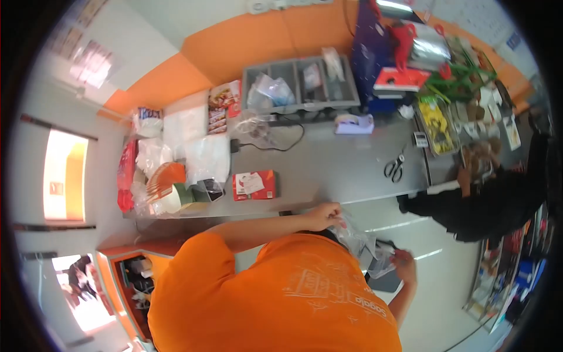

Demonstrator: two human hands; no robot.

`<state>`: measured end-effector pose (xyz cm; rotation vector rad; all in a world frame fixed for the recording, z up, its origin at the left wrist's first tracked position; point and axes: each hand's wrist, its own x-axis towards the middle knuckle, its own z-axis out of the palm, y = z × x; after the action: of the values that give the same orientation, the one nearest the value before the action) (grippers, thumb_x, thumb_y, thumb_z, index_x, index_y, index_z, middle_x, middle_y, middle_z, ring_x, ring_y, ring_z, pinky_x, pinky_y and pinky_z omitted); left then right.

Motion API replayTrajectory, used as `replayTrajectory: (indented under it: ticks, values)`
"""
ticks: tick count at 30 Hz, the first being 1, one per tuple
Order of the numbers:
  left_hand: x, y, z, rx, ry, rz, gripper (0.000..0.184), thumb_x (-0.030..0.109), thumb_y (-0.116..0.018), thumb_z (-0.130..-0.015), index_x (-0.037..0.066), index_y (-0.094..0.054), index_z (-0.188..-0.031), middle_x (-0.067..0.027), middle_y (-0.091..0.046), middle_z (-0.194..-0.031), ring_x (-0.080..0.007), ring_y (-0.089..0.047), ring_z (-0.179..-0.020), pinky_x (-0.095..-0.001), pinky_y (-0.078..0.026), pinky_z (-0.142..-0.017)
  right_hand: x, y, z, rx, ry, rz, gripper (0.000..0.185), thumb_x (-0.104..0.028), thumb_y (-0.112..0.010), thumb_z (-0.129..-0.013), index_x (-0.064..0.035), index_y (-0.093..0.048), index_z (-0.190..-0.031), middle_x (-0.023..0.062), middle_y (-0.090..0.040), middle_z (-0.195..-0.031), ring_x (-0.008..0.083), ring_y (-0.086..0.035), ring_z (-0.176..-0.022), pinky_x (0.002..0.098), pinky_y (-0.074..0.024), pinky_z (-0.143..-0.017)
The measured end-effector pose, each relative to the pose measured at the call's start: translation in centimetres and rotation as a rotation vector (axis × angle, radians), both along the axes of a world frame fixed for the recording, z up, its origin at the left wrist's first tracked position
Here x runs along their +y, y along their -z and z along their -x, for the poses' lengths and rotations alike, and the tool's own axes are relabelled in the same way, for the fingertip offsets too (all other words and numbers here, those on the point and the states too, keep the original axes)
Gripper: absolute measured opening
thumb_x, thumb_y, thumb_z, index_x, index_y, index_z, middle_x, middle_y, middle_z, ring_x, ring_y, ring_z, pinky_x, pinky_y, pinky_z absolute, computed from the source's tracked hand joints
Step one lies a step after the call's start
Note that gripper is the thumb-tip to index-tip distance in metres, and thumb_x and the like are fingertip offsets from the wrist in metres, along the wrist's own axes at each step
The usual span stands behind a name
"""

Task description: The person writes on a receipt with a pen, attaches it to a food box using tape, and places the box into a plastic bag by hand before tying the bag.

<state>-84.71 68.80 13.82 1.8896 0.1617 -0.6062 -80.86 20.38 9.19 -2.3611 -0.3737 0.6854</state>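
Note:
Between my two hands a clear plastic bag (355,237) is stretched out, just past the front edge of the steel counter (334,170). My left hand (324,216) has its fingers closed on the bag's upper left end, close to the counter edge. Lower and to the right, my right hand (403,264) grips the other end of the bag. Nothing can be made out inside the bag. The red and white box (254,185) on the counter lies left of my left hand. Black scissors (396,167) rest on the counter above and right of the bag.
A grey divided tray (301,82) stands at the back, with a tape dispenser (354,124) in front. Plastic bags and a phone (211,189) lie at the left. A person in black (469,205) works at the right beside a tray of yellow food (437,125).

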Motion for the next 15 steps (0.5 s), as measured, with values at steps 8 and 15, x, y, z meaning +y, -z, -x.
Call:
replayTrajectory:
  ticks: [8, 15]
  values:
    - [12.9, -16.2, 11.4, -0.367, -0.262, 0.621, 0.027, -0.001, -0.058, -0.104, 0.002, -0.047, -0.128, -0.0090, -0.067, -0.098, -0.0204, -0.072, -0.080, -0.0318, -0.057, -0.071, 43.1, -19.8, -22.7, -0.099, -0.469, -0.606, 0.029, -0.018, -0.073, -0.098, -0.0001, -0.068, -0.121, 0.0040, -0.071, -0.108, 0.0116, -0.069, -0.090, 0.0273, -0.0546, -0.083]
    - [20.1, -21.7, 25.2, -0.487, -0.487, 0.836, 0.030, -0.013, -0.052, -0.099, -0.002, -0.048, -0.127, -0.0143, -0.070, -0.101, -0.0228, -0.073, -0.077, -0.0308, -0.056, -0.065, 82.4, -8.4, -25.4, -0.272, -0.766, -0.340, 0.029, -0.025, -0.071, -0.094, 0.0028, -0.075, -0.097, 0.0106, -0.074, -0.079, 0.0177, -0.071, -0.071, 0.0333, -0.0556, -0.065]
